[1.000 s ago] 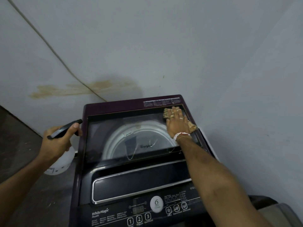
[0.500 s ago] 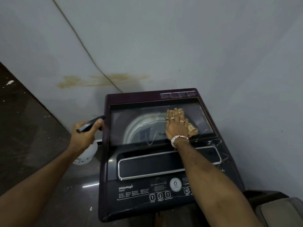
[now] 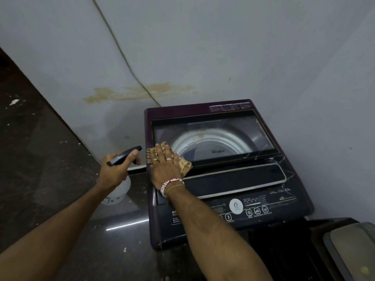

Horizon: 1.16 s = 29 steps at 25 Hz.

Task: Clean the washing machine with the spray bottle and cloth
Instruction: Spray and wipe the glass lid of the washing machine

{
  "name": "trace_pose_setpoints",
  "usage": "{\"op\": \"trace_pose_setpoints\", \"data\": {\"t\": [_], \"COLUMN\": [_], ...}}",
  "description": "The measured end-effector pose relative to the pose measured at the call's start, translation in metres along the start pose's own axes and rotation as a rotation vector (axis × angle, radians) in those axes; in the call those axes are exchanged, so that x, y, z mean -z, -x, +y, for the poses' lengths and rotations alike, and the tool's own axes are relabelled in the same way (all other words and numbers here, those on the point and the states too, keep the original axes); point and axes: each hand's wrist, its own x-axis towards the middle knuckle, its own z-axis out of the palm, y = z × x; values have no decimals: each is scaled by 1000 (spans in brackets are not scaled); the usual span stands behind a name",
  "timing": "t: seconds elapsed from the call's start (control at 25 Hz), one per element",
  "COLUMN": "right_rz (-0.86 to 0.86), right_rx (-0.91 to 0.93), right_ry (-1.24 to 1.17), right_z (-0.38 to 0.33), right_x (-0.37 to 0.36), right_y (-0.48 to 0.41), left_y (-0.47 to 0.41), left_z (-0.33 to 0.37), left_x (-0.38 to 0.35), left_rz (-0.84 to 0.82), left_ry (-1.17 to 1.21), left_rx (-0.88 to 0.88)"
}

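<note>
Presently, a tan cloth (image 3: 183, 162) is being pressed flat against the near left corner of the glass lid (image 3: 213, 136) of the washing machine (image 3: 223, 224) by the right hand (image 3: 165, 169), whose fingers (image 3: 157, 152) are being held straight and slightly spread over the cloth, with part of the cloth showing past the fingertips and part bunched just to the right of the palm. A beaded bracelet (image 3: 170, 185) is being worn on the right wrist. Just beside the machine's left edge, a spray bottle (image 3: 119, 189) is being gripped by the left hand (image 3: 115, 169), its fingers being curled tightly around the neck while the thumb is being rested along the dark spray head (image 3: 124, 156); the pale body of the bottle is being held below the hand, above the dark floor (image 3: 40, 159). The machine is being kept close against a pale wall (image 3: 203, 47) marked by a brown stain (image 3: 140, 92), and a thin cable (image 3: 121, 55) is being run down the wall behind the machine.
</note>
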Motion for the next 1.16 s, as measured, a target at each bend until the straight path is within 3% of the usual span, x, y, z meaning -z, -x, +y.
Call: {"op": "trace_pose_setpoints", "data": {"t": [0.28, 0.76, 1.04, 1.16], "right_rz": [8, 0, -17, -24], "right_rx": [4, -288, -302, -291], "right_ry": [14, 26, -17, -51], "right_z": [67, 314, 353, 364], "right_x": [15, 91, 118, 123], "right_y": [16, 69, 73, 82], "left_y": [-4, 36, 60, 85], "left_z": [29, 63, 55, 66], "left_x": [-11, -69, -53, -53], "left_rz": [-13, 39, 76, 172], "left_ry": [-10, -81, -98, -138], "left_rx": [-51, -95, 20, -44]}}
